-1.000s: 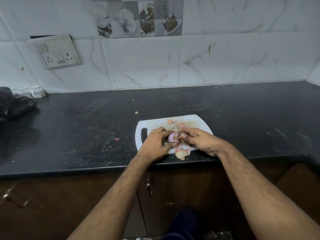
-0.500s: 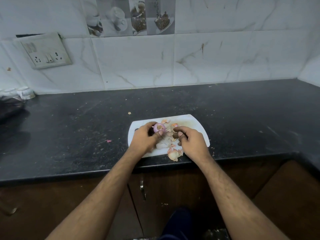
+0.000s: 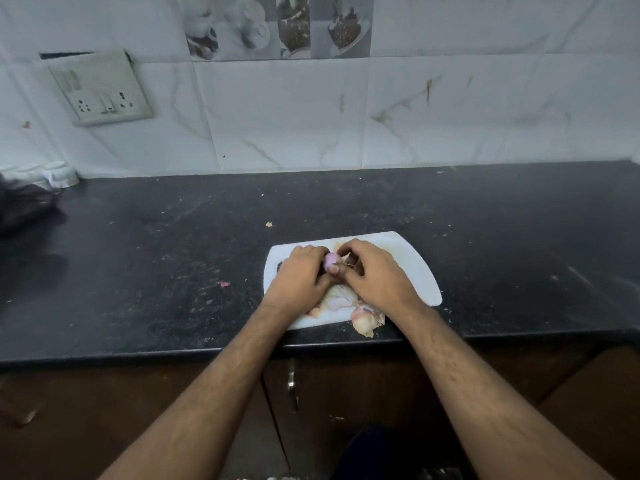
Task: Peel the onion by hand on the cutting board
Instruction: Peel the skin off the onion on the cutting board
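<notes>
A small pink onion [image 3: 329, 260] is held just above the white cutting board [image 3: 412, 265], mostly hidden between my two hands. My left hand [image 3: 300, 278] is closed around its left side. My right hand [image 3: 375, 275] meets it from the right, with fingertips pinched at a thin strip of skin on the onion. Loose pale pink peels [image 3: 341, 299] lie on the board below my hands, and one larger peel [image 3: 367, 320] hangs over the board's near edge.
The board sits near the front edge of a black counter [image 3: 156, 271]. A tiny pink scrap [image 3: 224, 283] and a tan scrap [image 3: 268, 224] lie on the counter. A dark bag [image 3: 24, 206] is at far left. Wall socket plate [image 3: 100, 88] hangs on the tiles.
Half a second ago my hands were apart, with the left lifting the onion. Now my right hand has come back against the onion and pinches its skin.
</notes>
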Demonstrator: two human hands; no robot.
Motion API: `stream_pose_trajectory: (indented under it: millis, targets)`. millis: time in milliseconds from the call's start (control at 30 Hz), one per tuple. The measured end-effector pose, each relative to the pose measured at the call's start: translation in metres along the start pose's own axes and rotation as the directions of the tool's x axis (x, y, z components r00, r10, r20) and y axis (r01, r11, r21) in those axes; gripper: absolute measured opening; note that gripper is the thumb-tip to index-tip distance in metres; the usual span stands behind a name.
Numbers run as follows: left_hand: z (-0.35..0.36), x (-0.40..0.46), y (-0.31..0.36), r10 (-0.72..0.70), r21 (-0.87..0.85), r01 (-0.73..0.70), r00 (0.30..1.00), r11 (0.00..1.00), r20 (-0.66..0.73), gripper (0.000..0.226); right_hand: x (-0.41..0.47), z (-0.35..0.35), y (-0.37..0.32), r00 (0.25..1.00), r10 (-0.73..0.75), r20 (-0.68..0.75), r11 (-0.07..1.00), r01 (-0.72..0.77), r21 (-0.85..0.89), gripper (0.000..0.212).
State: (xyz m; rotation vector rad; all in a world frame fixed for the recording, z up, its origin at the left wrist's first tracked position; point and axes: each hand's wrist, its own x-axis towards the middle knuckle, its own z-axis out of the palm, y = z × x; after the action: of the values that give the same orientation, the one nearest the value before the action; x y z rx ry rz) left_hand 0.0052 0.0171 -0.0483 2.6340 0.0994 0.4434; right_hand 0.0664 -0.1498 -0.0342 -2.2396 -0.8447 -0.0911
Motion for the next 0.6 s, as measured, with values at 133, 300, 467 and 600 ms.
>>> stream_pose_trajectory:
  millis: [133, 300, 467, 600]
  targets:
    - [0.0028, 0.0007, -0.0032, 0.013, -0.013, -0.013, 1.0, 1.0, -0.02, 0.031, -0.0013, 0.0104, 0.0001, 0.998, -0.051, -0.041, 0.952, 0.036, -0.304, 0.034]
    - [0.0034, 0.002, -0.0023, 0.039, -0.092, -0.04, 0.999, 0.995, -0.006, 0.051, -0.0007, 0.0084, 0.0031, 0.998, -0.045, -0.035, 0.958, 0.034, -0.286, 0.024]
    - [0.0015, 0.0033, 0.0008, 0.131, -0.161, -0.121, 0.99, 0.98, 0.055, 0.047, -0.0021, 0.0057, 0.0088, 0.997, -0.077, -0.022, 0.972, 0.07, -0.224, 0.02]
    - [0.0, 0.0026, 0.002, 0.152, -0.177, -0.141, 0.987, 0.974, 0.048, 0.047, -0.0026, 0.0058, 0.006, 0.991, -0.13, -0.027, 0.952, 0.117, -0.283, 0.02]
